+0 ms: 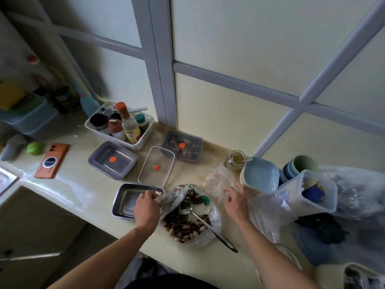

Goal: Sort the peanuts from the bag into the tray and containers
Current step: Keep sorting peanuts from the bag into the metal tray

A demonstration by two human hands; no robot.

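- Head view: a clear plastic bag [210,230] of pale peanuts mixed with dark striped seeds lies open on the cream counter [83,184], between the two hands.
- The left hand [146,207] is held over the right rim of the rectangular stainless-steel tray [125,197], against the bag's left edge. Its fingers are curled together; whether a peanut is pinched cannot be told.
- The right hand [236,200] is held just right of the bag, fingers spread, nothing gripped.
- A long-handled metal spoon [200,217] rests in the bag, handle angled towards the right arm.
- The tray lies directly left of the bag, so the left hand is judged nearer for the transfer.
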